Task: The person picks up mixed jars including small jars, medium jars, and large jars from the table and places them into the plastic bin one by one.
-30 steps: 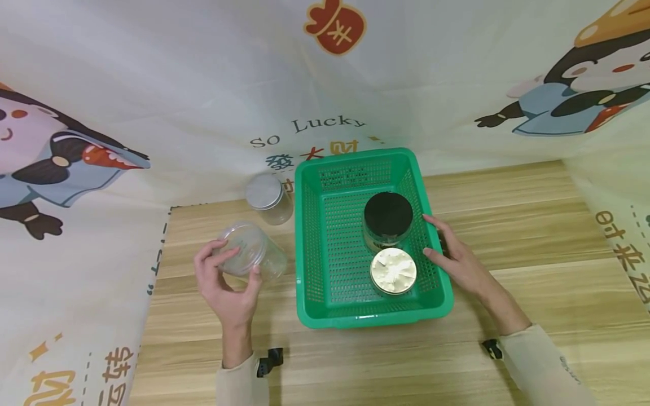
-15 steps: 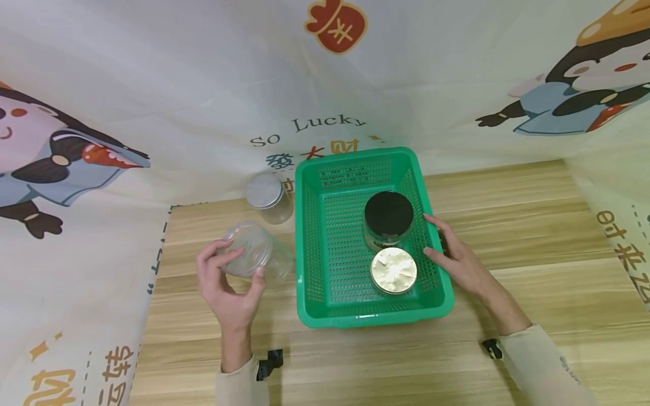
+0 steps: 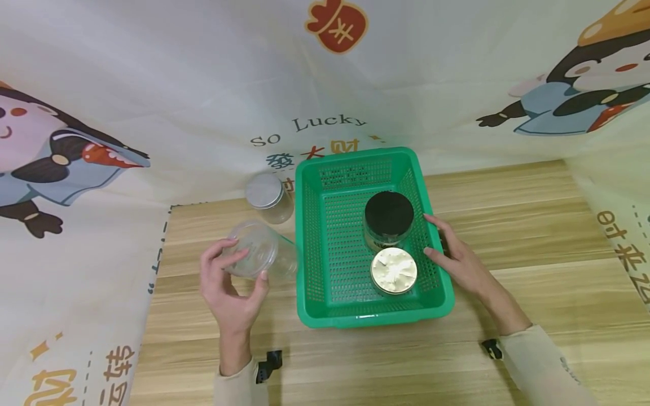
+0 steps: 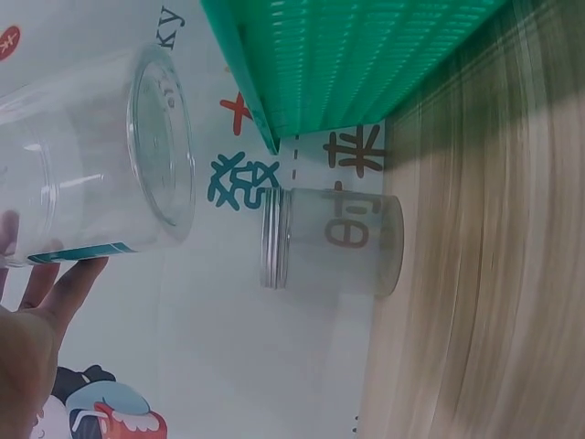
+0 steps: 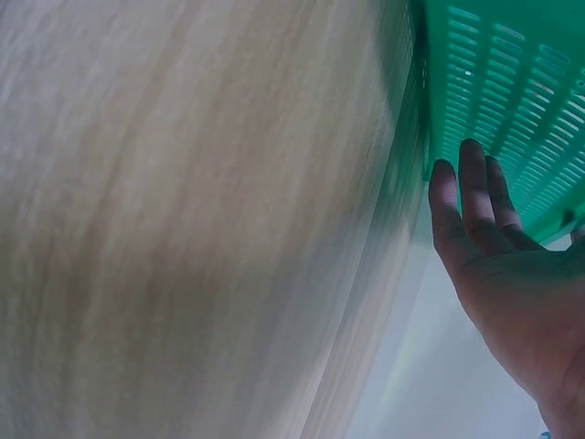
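My left hand (image 3: 231,287) holds a clear plastic jar (image 3: 254,251) between thumb and fingers, tilted, left of the green basket (image 3: 355,321). In the left wrist view the clear jar (image 4: 91,155) is off the tabletop; whether it has a lid I cannot tell. My right hand (image 3: 464,262) holds the basket's right side, thumb and a fingertip at the rim. From the right wrist view, several fingers (image 5: 475,197) lie along its outer wall. Inside the basket stand a black-lidded jar (image 3: 389,217) and a gold-topped container (image 3: 393,271).
A clear jar with a silver lid (image 3: 265,192) stands upright behind my left hand, close to the basket's left side. The wooden tabletop (image 3: 355,361) meets a printed cloth (image 3: 203,113) at the back and sides.
My left hand has shifted slightly right with the clear jar, whose far end now comes up against the basket's left rim in view. The right hand and basket stay put.
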The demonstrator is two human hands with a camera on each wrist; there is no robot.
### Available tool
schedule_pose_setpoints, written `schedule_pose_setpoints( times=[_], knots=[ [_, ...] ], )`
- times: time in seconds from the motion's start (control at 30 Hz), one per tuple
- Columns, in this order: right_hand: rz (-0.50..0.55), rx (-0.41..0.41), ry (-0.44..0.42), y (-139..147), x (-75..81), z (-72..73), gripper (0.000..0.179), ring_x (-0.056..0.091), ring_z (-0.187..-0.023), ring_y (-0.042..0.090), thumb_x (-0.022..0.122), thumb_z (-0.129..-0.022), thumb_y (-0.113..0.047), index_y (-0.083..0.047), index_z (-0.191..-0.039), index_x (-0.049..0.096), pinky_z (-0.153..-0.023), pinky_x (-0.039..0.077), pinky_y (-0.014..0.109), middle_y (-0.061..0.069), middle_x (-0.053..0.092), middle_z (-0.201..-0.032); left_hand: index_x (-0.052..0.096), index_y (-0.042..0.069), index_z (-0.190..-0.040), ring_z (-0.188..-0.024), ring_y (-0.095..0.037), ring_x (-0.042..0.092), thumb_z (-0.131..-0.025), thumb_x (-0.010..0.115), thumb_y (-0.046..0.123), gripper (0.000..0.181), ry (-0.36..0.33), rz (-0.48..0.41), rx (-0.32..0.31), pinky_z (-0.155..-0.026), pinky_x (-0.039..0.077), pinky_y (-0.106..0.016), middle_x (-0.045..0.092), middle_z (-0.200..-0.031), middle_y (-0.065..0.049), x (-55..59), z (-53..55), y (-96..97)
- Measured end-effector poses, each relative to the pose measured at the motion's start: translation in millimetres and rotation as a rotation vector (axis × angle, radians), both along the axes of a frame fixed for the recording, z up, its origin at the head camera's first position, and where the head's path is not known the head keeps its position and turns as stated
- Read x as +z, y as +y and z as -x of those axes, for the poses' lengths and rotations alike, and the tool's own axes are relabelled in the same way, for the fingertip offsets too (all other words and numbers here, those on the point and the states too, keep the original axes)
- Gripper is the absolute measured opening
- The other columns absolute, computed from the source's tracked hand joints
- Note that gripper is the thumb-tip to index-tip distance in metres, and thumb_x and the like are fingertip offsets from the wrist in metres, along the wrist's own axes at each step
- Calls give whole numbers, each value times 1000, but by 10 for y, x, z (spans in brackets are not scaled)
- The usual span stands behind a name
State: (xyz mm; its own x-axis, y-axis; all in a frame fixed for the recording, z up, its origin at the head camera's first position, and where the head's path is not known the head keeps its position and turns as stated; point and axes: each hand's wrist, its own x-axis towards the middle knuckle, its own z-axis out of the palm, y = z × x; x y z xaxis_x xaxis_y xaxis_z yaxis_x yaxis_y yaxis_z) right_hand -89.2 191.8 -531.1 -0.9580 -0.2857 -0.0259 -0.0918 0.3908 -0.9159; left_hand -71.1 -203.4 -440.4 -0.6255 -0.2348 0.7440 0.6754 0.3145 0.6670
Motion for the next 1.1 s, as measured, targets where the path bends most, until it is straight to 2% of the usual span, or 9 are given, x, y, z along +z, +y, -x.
schedule_pose_setpoints(
  times=[0.33,0.53,0.87,1.1],
  knots=[
    [9,0,-8,1,-3,-10,67,50,-123,37,54,-101,-23,-36,-157,19,-98,40,62,22,50,-138,63,-16,-90,-107,-40,54,-61,73,9,39,17,7,-85,-89,52,-39,55,-109,-34,-54,9,34],
    [8,-3,-14,6,1,-13,67,48,-126,37,53,-101,-24,-37,-157,19,-99,38,62,21,47,-141,63,-15,-90,-108,-41,54,-64,74,11,39,10,26,-109,-91,52,-40,54,-108,-36,-55,32,72],
    [-10,-7,-31,-3,13,-13,70,35,-139,40,54,-101,-27,-43,-157,14,-105,30,67,15,27,-160,62,-14,-89,-106,-39,55,-66,74,14,38,20,68,-143,-91,52,-38,55,-109,-34,-36,35,163],
    [-8,-9,-46,-5,25,-25,70,33,-140,39,53,-101,-28,-44,-157,14,-106,29,67,13,23,-162,63,-13,-88,-104,-40,55,-68,74,15,37,37,112,-163,-90,52,-36,55,-107,-35,-34,40,219]
  ],
)
